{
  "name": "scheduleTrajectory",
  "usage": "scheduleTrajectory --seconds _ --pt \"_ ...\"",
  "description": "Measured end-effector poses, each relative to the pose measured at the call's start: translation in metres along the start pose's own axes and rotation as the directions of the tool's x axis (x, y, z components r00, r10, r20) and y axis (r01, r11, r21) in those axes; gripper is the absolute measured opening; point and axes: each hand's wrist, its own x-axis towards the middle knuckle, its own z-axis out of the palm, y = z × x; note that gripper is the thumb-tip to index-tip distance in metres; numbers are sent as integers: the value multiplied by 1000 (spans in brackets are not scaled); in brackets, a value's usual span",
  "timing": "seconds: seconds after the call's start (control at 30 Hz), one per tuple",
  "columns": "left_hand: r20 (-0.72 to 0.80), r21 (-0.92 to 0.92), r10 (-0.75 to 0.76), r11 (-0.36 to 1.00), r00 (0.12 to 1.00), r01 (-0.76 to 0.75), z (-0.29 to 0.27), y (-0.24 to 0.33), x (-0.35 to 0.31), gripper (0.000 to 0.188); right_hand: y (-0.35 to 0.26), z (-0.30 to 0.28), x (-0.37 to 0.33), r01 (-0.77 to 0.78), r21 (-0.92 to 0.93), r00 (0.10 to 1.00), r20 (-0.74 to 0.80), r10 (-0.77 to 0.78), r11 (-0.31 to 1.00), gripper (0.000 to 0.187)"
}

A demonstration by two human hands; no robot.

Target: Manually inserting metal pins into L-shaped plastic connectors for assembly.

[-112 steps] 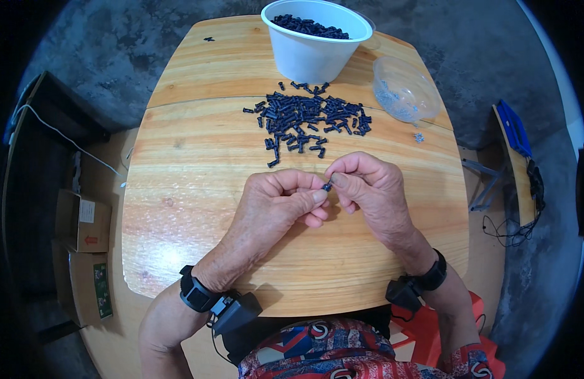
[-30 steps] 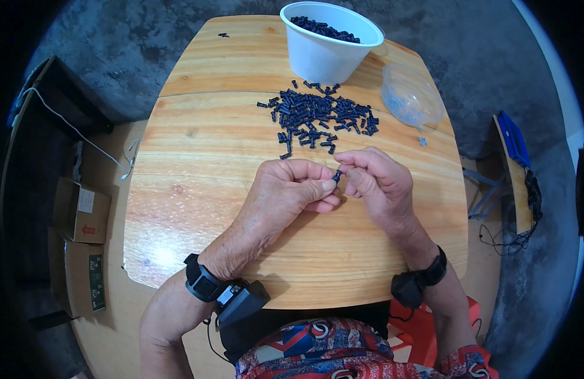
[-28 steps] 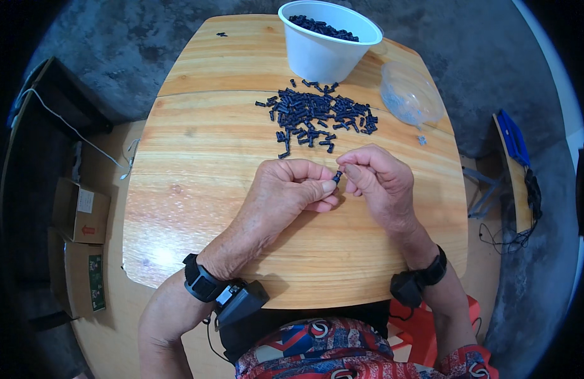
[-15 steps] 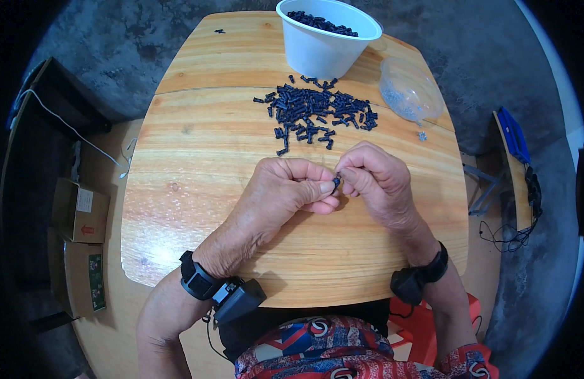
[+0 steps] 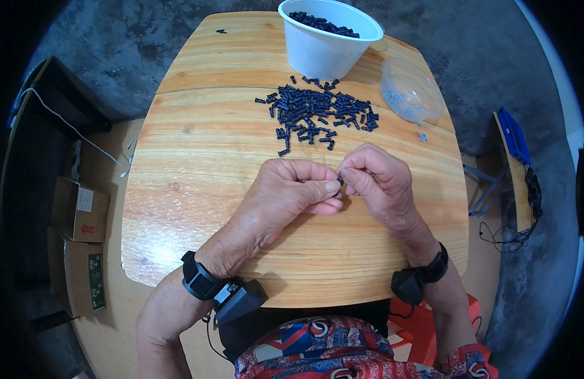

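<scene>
Over the middle of the table, my left hand (image 5: pixel 282 189) is closed, its thumb and forefinger pinching a small black screw-like piece (image 5: pixel 340 181). Only a bit of that piece shows between the fingertips. My right hand (image 5: pixel 381 189) is closed too, its thumb and fingertips pressed together right at the piece. Whatever it pinches is too small and too covered to make out. Just beyond both hands lies a spread pile of similar black screw-like pieces (image 5: pixel 304 104).
A white tub (image 5: pixel 330 55) full of black pieces stands at the far side of the wooden table (image 5: pixel 184 164). Right of the pile, a clear plastic bowl (image 5: pixel 429 101) holds tiny silvery parts, with a few silvery bits (image 5: pixel 422 136) beside it. Cardboard boxes (image 5: pixel 83 215) stand at left.
The black piece has turned or sunk between my fingertips, so less of it shows. Both hands remain in nearly the same place.
</scene>
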Motion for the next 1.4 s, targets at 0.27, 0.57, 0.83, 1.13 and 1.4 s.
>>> scheduleTrajectory --seconds 0.27,0.57,0.83,1.13,1.4 --pt "-8 16 -6 1000 1000 6 1 4 -1 16 4 -1 0 43 -29 999 -16 -44 999 10" --pt "-83 112 73 992 994 -63 -2 1 -1 14 -24 -10 3 346 -552 937 160 -310 759 48" --pt "-100 389 122 918 987 -74 0 2 -1 11 -23 -1 -2 416 -672 908 263 -327 612 30" --pt "-103 527 151 847 983 -75 6 2 -3 11 -23 -6 -7 464 -657 885 376 -275 595 25" --pt "-64 605 172 790 983 -99 6 1 -6 11 -20 -4 -10 482 -673 873 419 -249 561 22"
